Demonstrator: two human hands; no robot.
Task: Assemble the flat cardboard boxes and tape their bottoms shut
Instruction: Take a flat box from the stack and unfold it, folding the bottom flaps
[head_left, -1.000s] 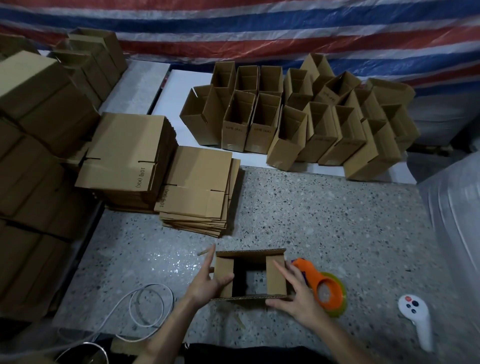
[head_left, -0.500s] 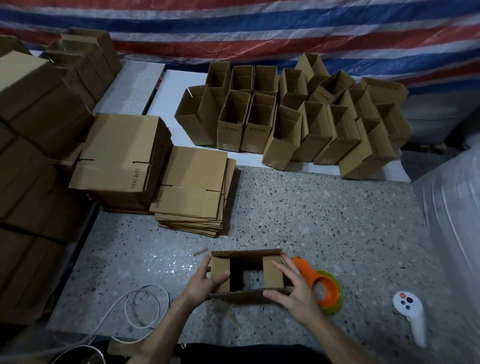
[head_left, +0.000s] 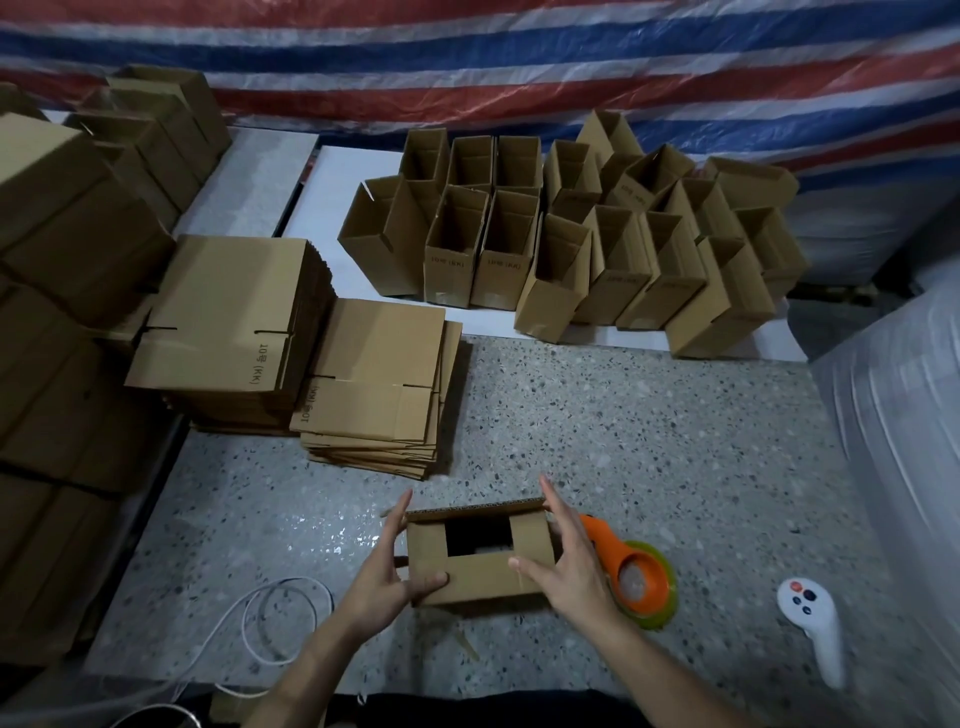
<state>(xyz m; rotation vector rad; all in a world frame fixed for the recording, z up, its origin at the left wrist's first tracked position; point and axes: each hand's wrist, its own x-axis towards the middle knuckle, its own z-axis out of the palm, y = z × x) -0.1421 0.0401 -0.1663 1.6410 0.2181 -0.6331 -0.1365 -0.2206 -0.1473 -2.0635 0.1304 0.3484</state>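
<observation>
The left hand (head_left: 384, 577) and the right hand (head_left: 566, 569), low over the speckled tabletop (head_left: 649, 441), clasp the cardboard box (head_left: 480, 579) from both sides, with fingers along its walls and thumbs on the near flap. The orange tape dispenser (head_left: 636, 571) lies just beside the right hand.

You have one view on record: your head-worn wide-angle camera, set above the speckled surface (head_left: 623, 415) and facing forward and down. Closest to the lens, low in frame, are your left hand (head_left: 382, 582) and right hand (head_left: 571, 571), both gripping the cardboard box (head_left: 483, 579). The flat stacks (head_left: 234, 312) sit mid-distance at left. The assembled boxes (head_left: 613, 260) and striped tarpaulin (head_left: 519, 52) lie farthest, at the top.
</observation>
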